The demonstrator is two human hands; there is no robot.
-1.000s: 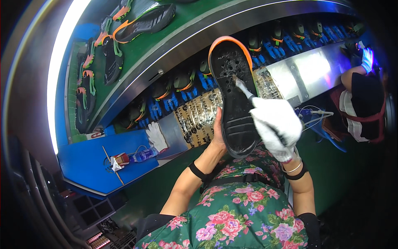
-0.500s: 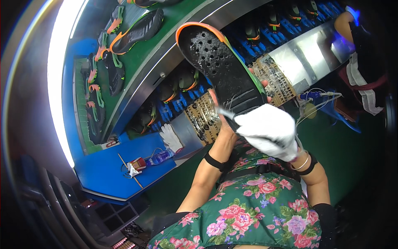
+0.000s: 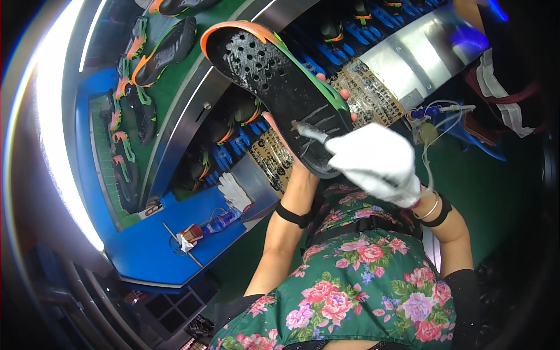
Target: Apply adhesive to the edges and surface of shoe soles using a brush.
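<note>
Nearest to us, below the shoe sole, is the flowered apron [image 3: 356,271]. At the sole's lower right, our right hand [image 3: 376,160], in a white glove, has its grip closed on a small brush [image 3: 315,134]; the brush tip is at the grooved part of the sole, though we cannot confirm contact. The shoe sole [image 3: 269,99] is raised in our bare left hand [image 3: 282,136]: the thumb lies along its left edge and the fingertips show at its right edge, so this grip is spread to the sole's width and holding it from beneath.

Handling: we judge the sole light, rubbery and not fragile, able to flex across its middle. Whitish, wet-looking streaks around the holes at its far end suggest a slippery surface. We should take hold at the outer side edges, clear of the inner face.

Behind the sole, taped cardboard [image 3: 370,96] covers parts of a metal ledge [image 3: 417,61]. To its lower left, the blue table [image 3: 149,236] carries a bottle [image 3: 222,220]. Beyond its upper left lie orange-trimmed shoe parts [image 3: 169,49].
</note>
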